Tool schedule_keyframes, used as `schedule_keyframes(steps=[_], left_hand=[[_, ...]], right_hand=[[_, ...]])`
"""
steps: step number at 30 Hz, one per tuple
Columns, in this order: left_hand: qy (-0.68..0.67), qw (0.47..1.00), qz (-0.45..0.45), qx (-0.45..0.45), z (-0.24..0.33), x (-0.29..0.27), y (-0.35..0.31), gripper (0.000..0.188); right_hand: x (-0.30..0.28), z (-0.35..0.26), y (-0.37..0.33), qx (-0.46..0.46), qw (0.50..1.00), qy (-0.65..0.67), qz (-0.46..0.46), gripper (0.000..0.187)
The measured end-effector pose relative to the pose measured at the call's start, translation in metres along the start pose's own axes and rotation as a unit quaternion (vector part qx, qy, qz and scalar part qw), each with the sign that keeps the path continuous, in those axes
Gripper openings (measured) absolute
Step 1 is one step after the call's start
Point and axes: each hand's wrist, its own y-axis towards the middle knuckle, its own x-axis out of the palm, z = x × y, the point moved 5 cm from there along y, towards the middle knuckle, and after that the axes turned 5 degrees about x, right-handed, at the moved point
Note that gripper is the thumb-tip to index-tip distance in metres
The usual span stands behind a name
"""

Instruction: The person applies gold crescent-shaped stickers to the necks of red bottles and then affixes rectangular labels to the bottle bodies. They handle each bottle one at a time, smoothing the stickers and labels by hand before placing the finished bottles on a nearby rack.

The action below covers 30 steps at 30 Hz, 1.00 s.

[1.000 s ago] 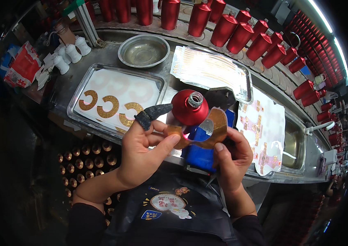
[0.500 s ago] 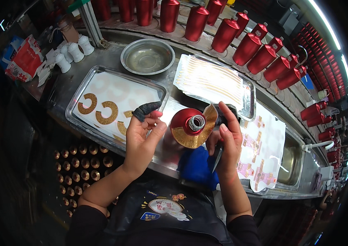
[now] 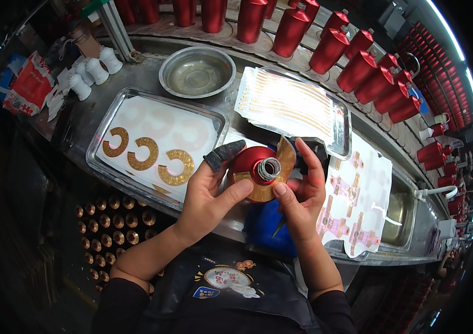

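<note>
A red bottle (image 3: 245, 161) with an uncapped threaded neck stands in front of me. A gold C-shaped label (image 3: 261, 193) curves round its near shoulder, its right end (image 3: 286, 158) sticking up off the bottle. My left hand (image 3: 208, 186) grips the bottle's left side, thumb pressed on the label; a black cover sheathes its forefinger. My right hand (image 3: 303, 197) is closed at the right side, thumb on the label and forefinger raised. A thin pointed tool (image 3: 279, 227) juts out below the right palm; its kind is unclear. A blue cloth-like thing (image 3: 270, 228) lies under the bottle.
Left, a metal tray (image 3: 93, 158) holds a sheet of gold C-shaped labels (image 3: 144, 153). Behind are a metal bowl (image 3: 164, 83) and a stack of striped label sheets (image 3: 286, 106). A pink-and-gold label sheet (image 3: 353, 206) lies right, by a sink (image 3: 406, 222). Red bottles (image 3: 328, 50) line the conveyor.
My left hand has moved right onto the bottle, its thumb now on the label. My right thumb has come down onto the label too. The conveyor bottles have shifted.
</note>
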Motion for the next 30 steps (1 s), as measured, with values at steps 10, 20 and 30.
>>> schedule_keyframes(steps=[10, 20, 30], left_hand=[[-0.004, 1.0, 0.007, 0.014, -0.0005, 0.0049, -0.0023, 0.059], [0.002, 1.0, 0.001, 0.014, -0.0014, 0.0009, 0.0008, 0.058], [0.01, 1.0, -0.001, 0.02, -0.0012, 0.0007, -0.0008, 0.057]], right_hand=[[-0.0022, 0.0007, -0.0002, -0.032, 0.999, -0.014, -0.004, 0.075], [-0.0015, 0.0055, 0.0024, -0.018, 1.0, -0.025, -0.006, 0.077], [0.0015, 0.0001, 0.0037, -0.005, 1.0, -0.01, -0.015, 0.073]])
